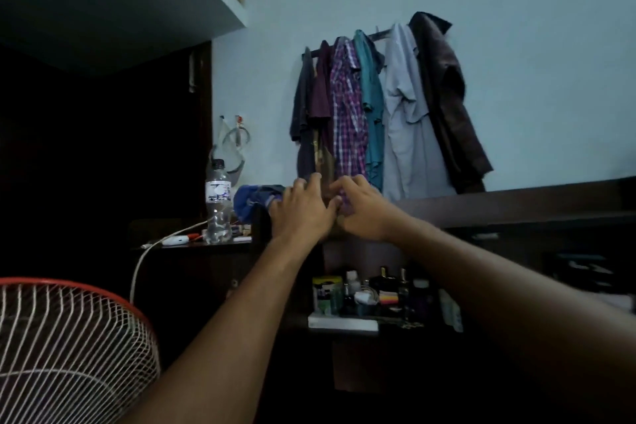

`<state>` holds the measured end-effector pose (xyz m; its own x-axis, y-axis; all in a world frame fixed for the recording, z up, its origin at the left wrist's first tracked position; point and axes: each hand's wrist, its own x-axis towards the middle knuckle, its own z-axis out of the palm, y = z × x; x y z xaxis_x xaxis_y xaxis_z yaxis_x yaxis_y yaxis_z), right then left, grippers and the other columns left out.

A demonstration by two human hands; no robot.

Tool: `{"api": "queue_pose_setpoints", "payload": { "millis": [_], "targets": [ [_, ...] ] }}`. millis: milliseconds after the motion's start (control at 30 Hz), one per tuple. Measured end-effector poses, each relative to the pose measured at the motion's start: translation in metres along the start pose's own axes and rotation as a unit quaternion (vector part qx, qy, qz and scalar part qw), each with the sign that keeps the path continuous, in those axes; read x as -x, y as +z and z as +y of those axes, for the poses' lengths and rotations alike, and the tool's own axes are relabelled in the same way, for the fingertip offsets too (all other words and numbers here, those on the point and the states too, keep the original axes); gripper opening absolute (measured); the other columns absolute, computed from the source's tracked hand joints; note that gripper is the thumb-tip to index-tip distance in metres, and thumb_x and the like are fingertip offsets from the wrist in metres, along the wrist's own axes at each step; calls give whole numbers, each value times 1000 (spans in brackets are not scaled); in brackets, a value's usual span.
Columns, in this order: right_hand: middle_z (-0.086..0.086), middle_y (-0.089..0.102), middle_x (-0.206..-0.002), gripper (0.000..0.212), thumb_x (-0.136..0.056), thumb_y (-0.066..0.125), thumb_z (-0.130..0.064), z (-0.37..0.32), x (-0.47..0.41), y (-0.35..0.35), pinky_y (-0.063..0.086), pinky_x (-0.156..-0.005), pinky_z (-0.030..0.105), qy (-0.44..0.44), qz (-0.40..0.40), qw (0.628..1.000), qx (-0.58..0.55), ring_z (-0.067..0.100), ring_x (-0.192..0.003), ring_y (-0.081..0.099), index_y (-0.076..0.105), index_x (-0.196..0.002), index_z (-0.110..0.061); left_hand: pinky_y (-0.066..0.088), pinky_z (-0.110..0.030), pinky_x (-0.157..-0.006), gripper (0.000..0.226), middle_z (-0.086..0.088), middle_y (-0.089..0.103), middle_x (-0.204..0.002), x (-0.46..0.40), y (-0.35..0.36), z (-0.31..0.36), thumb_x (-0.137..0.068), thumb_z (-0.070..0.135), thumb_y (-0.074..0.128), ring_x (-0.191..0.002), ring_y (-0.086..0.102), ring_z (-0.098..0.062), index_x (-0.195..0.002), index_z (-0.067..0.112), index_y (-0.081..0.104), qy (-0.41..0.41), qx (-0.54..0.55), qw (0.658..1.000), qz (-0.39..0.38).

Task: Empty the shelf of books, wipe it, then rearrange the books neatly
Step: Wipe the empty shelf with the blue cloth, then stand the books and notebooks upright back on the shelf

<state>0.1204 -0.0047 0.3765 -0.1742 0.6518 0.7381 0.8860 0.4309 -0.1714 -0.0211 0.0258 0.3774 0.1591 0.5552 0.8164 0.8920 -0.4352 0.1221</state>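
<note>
Two arms reach up to the top of a dark shelf (pixel 516 206).

A fan (pixel 69 337) sits closest, low on the left. The left hand (pixel 303 206) has its fingers spread and rests on a blue cloth (pixel 256 200). The right hand (pixel 361 208) pinches something small and purple; what it is cannot be told. The hands touch. A bottle (pixel 218 203) stands left of the cloth. Shirts (pixel 347 113) hang on the wall behind. No books can be made out.
</note>
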Motion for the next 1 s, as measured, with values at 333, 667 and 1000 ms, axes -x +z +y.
{"api": "queue_pose_setpoints", "payload": {
  "millis": [333, 667, 1000],
  "targets": [
    [4, 64, -115, 44, -74, 68, -40, 77, 351, -42, 52, -96, 33, 301, 125, 939, -111, 15, -106, 65, 59, -114, -25, 56, -39, -89, 30, 4, 74, -99, 232, 91, 203, -91, 52, 57, -95, 68, -17, -107, 28, 68, 71, 455, 827, -322],
    [4, 57, -119, 41, -83, 58, -30, 124, 550, -81, 50, -97, 32, 563, 164, 810, 3, 9, -106, 61, 51, -124, -25, 58, -31, -71, 17, 6, 74, -94, 376, 188, 394, -96, 39, 58, -87, 71, -10, -103, 32, 72, 163, 557, 620, -527],
    [13, 43, -145, 68, -92, 53, -58, 54, 609, -161, 40, -108, 46, 736, -113, 593, 308, 34, -132, 44, 33, -149, -26, 50, -33, -86, 47, 9, 69, -102, 430, 173, 426, -92, 71, 49, -92, 65, -8, -112, 32, 65, 341, 479, 530, -611]
  ]
}}
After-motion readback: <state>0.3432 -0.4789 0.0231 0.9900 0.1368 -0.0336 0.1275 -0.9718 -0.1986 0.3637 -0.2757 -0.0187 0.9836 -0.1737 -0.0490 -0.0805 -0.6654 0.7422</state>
